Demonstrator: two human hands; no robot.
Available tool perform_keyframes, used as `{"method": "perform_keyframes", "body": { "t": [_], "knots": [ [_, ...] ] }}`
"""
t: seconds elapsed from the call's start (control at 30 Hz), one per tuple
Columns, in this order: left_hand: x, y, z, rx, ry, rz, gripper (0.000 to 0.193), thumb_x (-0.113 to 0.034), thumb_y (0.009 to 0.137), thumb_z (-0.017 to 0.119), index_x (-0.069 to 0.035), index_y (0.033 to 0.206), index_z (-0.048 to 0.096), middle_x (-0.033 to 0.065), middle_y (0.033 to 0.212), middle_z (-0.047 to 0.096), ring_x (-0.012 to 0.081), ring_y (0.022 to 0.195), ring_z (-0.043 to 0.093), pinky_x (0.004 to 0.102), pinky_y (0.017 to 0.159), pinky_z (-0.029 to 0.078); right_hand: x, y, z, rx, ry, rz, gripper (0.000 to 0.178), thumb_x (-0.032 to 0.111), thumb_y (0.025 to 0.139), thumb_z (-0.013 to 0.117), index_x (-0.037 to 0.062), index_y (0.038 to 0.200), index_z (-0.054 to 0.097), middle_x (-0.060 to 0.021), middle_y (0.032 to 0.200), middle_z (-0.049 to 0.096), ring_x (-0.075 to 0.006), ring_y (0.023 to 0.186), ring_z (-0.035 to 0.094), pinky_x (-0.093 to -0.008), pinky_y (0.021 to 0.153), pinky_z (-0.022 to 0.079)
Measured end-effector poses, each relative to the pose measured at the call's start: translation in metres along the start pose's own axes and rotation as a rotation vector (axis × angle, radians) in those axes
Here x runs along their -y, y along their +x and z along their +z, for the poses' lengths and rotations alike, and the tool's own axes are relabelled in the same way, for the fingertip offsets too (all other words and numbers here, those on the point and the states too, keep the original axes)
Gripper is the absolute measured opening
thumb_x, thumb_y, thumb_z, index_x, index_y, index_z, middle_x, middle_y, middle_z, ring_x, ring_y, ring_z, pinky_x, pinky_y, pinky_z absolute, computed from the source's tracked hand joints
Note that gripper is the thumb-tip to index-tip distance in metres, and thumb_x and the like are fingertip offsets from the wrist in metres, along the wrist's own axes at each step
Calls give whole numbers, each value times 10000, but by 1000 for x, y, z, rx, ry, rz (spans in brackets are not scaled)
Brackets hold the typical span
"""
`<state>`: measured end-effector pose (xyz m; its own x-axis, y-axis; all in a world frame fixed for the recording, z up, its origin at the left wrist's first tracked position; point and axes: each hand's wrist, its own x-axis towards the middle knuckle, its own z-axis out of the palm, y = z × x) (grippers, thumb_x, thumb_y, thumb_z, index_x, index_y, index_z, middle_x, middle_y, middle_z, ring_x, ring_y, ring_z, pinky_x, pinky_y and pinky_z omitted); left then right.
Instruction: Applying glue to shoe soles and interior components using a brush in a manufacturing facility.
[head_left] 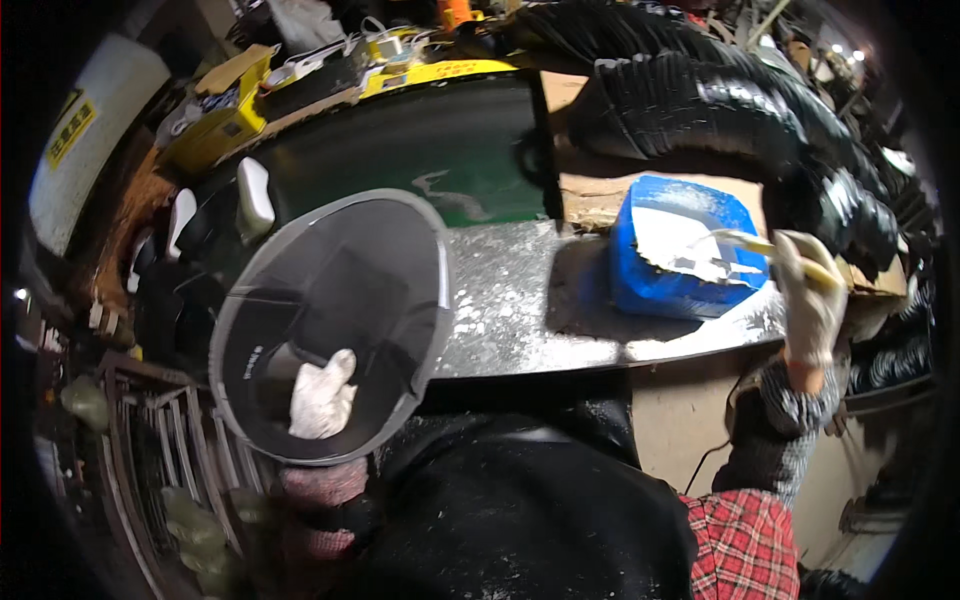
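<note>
The right hand (814, 300) grips a yellow-handled tool (752, 242) over the blue tub (655, 292), maybe to keep off the white paste (662, 235). The left hand (322, 398) shows inside the black shell (385, 270), left of the tub, perhaps steadying it; I can't tell if it grips.

One view serves: the left of two fisheye cameras worn on the person's head. It looks forward and steeply down across the table (505, 325), close above it, from beyond its near edge. That edge crosses just below mid-frame, and the far edge lies toward the top. The wearer's black-clad front (530, 510) fills the lower middle; straight lines bow near the dark rim.
</note>
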<state>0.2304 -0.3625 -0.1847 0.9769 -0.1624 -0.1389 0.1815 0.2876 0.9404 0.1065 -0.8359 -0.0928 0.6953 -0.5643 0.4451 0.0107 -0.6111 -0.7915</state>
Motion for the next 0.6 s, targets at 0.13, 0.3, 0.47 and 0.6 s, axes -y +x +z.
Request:
{"method": "perform_keyframes", "body": {
  "t": [0.13, 0.3, 0.47, 0.6],
  "knots": [
    [22, -6, -8, -32, 11, -57, 147, -94, 914, 619, -13, 1034, 641, 9, 848, 645, 97, 626, 595, 245, 543, 468, -5, -43, -28, -30, -159, -96, 133, 73, 942, 609, -42, 1002, 635, -6, 782, 583, -65, 714, 536, -194, 624, 434],
    [12, -32, 33, -106, -44, -167, 112, -36, 905, 586, -49, 1002, 642, 13, 826, 630, 118, 673, 605, 264, 609, 509, 37, -72, 59, -40, 231, -138, 175, 57, 933, 567, -39, 1062, 636, -105, 966, 661, -165, 870, 622, -272, 792, 497],
    [13, -30, 24, 94, 890, 271, 122, -57, 928, 558, -56, 827, 627, -17, 691, 551, 75, 598, 488, 240, 543, 385, 94, -40, 197, 480, 506, -752, 279, 107, 836, 712, -7, 1082, 646, -136, 870, 665, -233, 761, 663, -314, 688, 529],
    [7, -39, 18, -119, 83, 75, 106, -13, 924, 546, -48, 938, 645, -22, 773, 579, 74, 669, 511, 240, 611, 417, 77, -37, 206, 521, 686, 37, 204, 130, 895, 665, -40, 1007, 661, -96, 874, 690, -112, 778, 640, -248, 672, 520]
  ]
}}
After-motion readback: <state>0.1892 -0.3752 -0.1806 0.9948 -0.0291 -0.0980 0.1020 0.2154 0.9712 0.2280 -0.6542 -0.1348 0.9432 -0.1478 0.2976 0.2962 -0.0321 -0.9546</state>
